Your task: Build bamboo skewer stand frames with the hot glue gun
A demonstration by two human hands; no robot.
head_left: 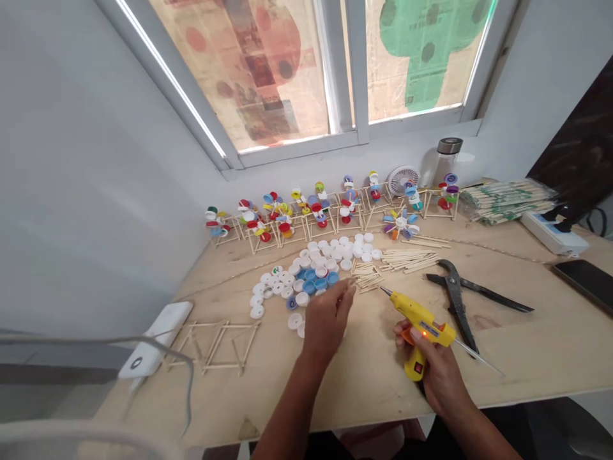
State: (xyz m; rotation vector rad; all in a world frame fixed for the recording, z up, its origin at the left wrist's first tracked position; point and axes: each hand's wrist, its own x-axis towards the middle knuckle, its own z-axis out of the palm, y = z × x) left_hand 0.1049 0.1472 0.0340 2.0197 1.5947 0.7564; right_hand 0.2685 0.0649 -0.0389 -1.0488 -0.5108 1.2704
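Observation:
My right hand [438, 367] is wrapped round the handle of a yellow hot glue gun [414, 312]. A small light glows on the gun, a glue stick juts from its back, and its nozzle points up and left. My left hand [328, 319] hovers at the near edge of the bottle caps, thumb and fingers pressed together; whatever they pinch is hidden or too small to name. Just beyond those fingertips lie short wooden sticks [368, 276]. White bottle caps [316, 255] spread behind and left of that hand, with several blue caps [310, 281] among them.
Large black pliers [457, 297] lie right of the glue gun. Cap-wheel models on stick frames [318, 217] line the back, near a small fan [403, 181] and a bottle [446, 163]. Bare stick frames [225, 345], power strips [555, 233] and a phone [587, 284] flank the work.

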